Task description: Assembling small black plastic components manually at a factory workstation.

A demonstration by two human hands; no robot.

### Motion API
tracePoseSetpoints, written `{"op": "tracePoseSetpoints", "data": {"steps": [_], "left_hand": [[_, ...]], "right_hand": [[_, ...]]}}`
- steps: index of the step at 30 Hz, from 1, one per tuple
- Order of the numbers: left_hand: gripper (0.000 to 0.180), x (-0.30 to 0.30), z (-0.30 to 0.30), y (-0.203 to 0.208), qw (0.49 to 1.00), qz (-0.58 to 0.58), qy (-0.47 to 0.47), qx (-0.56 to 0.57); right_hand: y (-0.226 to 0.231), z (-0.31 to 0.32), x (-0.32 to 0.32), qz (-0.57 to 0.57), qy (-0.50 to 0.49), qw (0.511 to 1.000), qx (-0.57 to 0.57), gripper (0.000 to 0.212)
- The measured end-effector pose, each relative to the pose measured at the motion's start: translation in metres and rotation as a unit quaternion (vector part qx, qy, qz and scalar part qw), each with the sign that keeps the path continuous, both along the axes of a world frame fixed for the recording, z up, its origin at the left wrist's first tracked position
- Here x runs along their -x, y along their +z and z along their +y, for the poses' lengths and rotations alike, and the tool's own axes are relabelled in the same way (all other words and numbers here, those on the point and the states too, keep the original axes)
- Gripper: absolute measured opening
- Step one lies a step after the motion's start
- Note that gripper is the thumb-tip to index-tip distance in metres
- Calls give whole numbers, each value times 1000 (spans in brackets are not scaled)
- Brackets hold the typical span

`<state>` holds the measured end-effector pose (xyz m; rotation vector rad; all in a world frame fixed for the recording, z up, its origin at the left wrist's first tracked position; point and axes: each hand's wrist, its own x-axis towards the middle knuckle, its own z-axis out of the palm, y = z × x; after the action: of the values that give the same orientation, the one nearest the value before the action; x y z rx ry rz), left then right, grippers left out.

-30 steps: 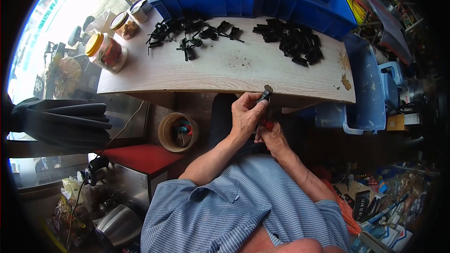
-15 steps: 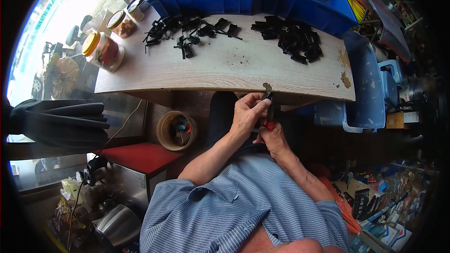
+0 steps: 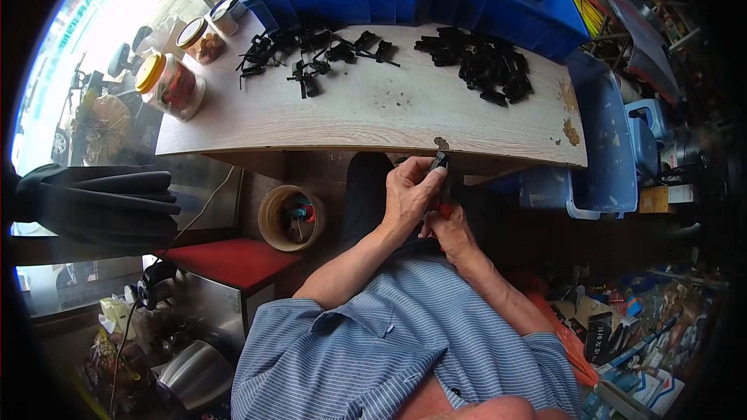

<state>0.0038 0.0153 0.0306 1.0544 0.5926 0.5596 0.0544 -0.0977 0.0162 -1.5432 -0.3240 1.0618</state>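
At the table's front edge my left hand (image 3: 406, 193) pinches a small black plastic part (image 3: 440, 159) between thumb and fingers. Just below and to the right, my right hand (image 3: 454, 235) is closed round a red-handled tool (image 3: 445, 209), whose kind is mostly hidden by my fingers. The tool's upper end lies close against the black part; whether they touch I cannot tell. On the white wood-grain table (image 3: 311, 120) lie two groups of black plastic parts: a loose one with thin tails (image 3: 311, 54) at the left and a denser pile (image 3: 486, 66) at the right.
Two blue bins (image 3: 334, 4) stand along the table's back. Lidded jars (image 3: 171, 89) line its left end. A round bucket (image 3: 292, 218) sits on the floor below, left of my legs, near a red-topped cabinet (image 3: 226, 257). A large blue tub (image 3: 603, 179) stands at the right.
My right hand's fingers have shifted slightly round the red handle, and less of it shows. The black part in my left hand has tilted a little. The piles are unchanged.
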Motion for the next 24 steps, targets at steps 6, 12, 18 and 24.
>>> {"op": "tracePoseSetpoints", "data": {"steps": [6, 12, 18, 24], "left_hand": [[20, -1, -1, -6, 999, -8, -2, 41], [18, -2, 6, -8, 998, 11, -36, 47], [20, 2, 5, -1, 997, 21, -27, 67], [19, 1, 3, -10, 998, -8, 2, 64]], "right_hand": [[5, 2, -3, -8, 13, 1000, 27, 19], [8, 0, -2, 26, 8, 1000, 6, 23], [13, 1, -1, 28, -1, 999, 24, 36], [8, 1, -3, 21, 19, 999, 30, 40]]}}
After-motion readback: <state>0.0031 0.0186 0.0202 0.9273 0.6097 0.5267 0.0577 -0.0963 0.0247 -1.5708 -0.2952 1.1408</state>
